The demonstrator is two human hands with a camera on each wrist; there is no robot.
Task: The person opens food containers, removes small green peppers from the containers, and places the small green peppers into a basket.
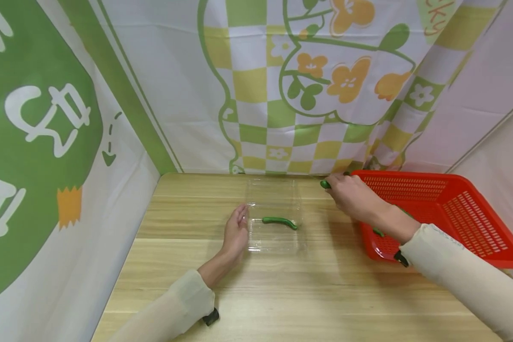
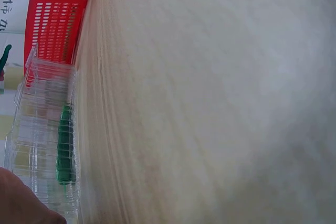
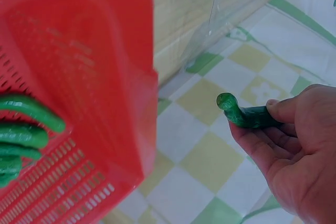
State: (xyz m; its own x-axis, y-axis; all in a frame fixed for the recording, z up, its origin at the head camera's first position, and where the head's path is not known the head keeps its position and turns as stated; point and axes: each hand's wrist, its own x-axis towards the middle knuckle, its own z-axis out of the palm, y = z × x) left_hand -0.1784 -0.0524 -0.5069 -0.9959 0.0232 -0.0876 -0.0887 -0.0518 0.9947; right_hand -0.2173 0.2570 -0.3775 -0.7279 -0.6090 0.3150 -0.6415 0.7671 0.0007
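Note:
A clear plastic container (image 1: pixel 273 242) with its lid raised lies on the table. Inside it is one slim, curved green vegetable (image 1: pixel 279 221), which looks like a small cucumber. My left hand (image 1: pixel 236 232) holds the container's left side; the exact placement of its thumb is hidden. Beyond the container's right side, my right hand (image 3: pixel 310 145) pinches another small cucumber (image 3: pixel 249 116) between thumb and fingers, its blunt end sticking out. This hand is raised near the left rim of a red basket (image 1: pixel 487 204). More green cucumbers (image 3: pixel 23 135) lie inside the basket, partly covered by my forearm in the head view.
The perforated red basket takes up the right side of the wood-grain table (image 1: pixel 188 223). A patterned white and green curtain (image 1: pixel 282 95) hangs behind the table's back edge, with another printed sheet (image 1: pixel 38 118) along the left.

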